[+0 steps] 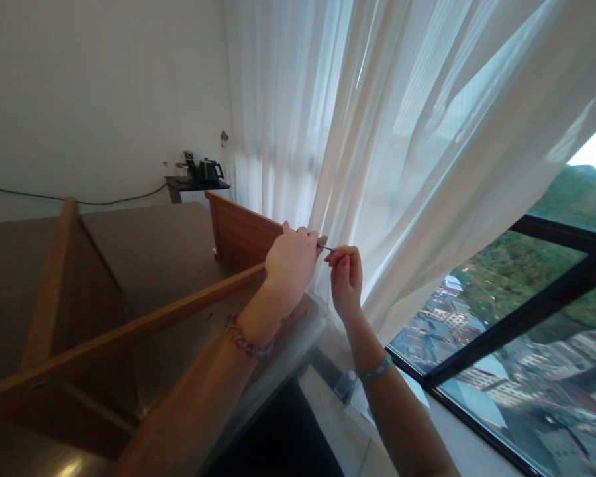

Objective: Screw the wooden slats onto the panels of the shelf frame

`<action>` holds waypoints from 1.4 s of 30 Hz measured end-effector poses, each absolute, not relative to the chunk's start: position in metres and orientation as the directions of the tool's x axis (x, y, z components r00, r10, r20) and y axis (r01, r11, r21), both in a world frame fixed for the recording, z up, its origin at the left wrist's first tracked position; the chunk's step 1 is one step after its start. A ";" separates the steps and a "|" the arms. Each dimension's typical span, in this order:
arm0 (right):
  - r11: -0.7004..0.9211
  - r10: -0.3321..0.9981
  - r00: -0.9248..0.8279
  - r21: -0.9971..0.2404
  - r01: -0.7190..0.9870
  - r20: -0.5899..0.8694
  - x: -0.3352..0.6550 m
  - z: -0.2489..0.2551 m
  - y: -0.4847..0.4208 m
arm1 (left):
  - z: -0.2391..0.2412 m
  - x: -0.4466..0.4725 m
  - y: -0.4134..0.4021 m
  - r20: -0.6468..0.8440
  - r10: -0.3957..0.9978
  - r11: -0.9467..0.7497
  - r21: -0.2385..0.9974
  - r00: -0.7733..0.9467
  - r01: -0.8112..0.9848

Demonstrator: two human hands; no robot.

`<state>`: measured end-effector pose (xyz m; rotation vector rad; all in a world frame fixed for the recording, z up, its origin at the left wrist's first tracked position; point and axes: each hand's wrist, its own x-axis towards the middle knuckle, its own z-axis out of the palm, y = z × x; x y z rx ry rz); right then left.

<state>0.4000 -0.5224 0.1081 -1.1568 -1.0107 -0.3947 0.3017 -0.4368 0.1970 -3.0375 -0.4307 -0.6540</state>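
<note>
My left hand (292,260) is closed, fingers curled, pinching one end of a thin metal pin-like thing (326,248) at the edge of the white sheer curtain (377,165). My right hand (346,275) is closed too, its pink-nailed fingertips pinching the other end of the same thin thing. Both hands meet just past the corner of a wooden furniture frame (238,232). A beaded bracelet circles my left wrist and a teal band my right wrist.
Wooden bars (129,331) slope across the lower left. A dark shelf (196,184) with a kettle stands at the back wall. A black-framed window (526,318) at right overlooks buildings and hills. A pale ledge (338,424) lies below.
</note>
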 end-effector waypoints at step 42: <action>0.363 -0.134 0.689 -0.612 0.703 0.712 0.379 0.095 -0.495 | 0.196 0.303 -0.435 0.422 0.256 -0.965 0.053 0.870 0.258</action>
